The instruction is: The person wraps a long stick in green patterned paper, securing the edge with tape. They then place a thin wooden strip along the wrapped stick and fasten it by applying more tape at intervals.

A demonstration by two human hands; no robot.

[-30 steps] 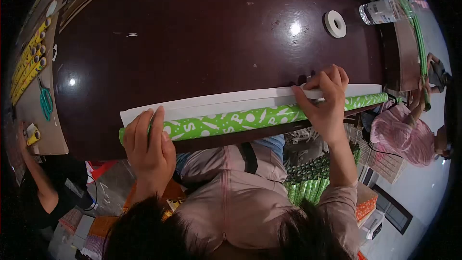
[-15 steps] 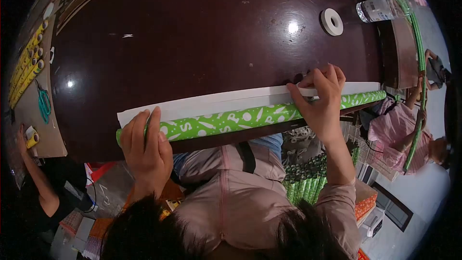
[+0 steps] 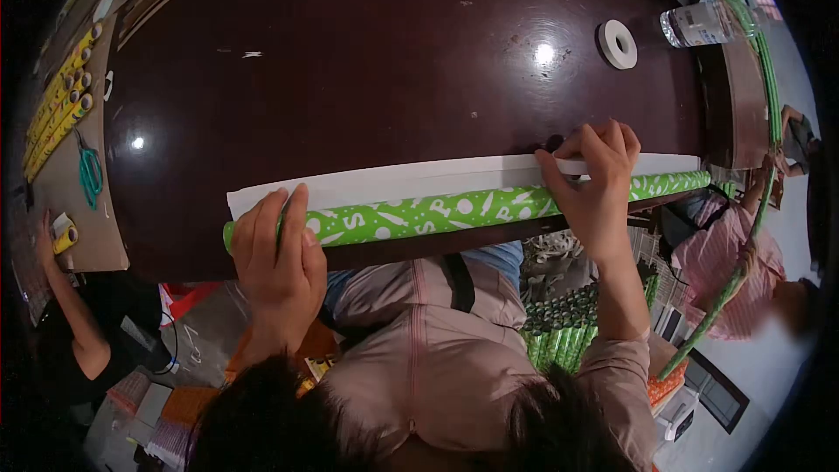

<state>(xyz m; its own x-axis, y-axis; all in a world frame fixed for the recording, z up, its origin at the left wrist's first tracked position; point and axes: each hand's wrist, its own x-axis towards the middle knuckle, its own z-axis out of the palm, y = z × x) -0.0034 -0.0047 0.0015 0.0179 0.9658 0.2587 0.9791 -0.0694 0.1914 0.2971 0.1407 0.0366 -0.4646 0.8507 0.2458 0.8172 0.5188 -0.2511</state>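
A long green patterned roll (image 3: 437, 213) lies along the near edge of the dark table, with a flat white strip of its paper (image 3: 384, 181) on the far side. My left hand (image 3: 281, 253) rests over the roll's left end, fingers bent over the paper. My right hand (image 3: 596, 179) pinches a small white piece (image 3: 572, 167) between thumb and fingers, just above the white strip near the right part of the roll.
A white tape ring (image 3: 618, 45) and a water bottle (image 3: 699, 24) are at the back right. Yellow rolls (image 3: 65, 114) and teal scissors (image 3: 90, 170) lie at the left, near a co-worker's arm (image 3: 74, 315). Another person (image 3: 730, 267) is at the right with long green rods.
The whole view has shifted slightly, moving the table and hands a little to the right. At the right, the green rods held by the person have swung. Both hands keep nearly the same places on the roll.
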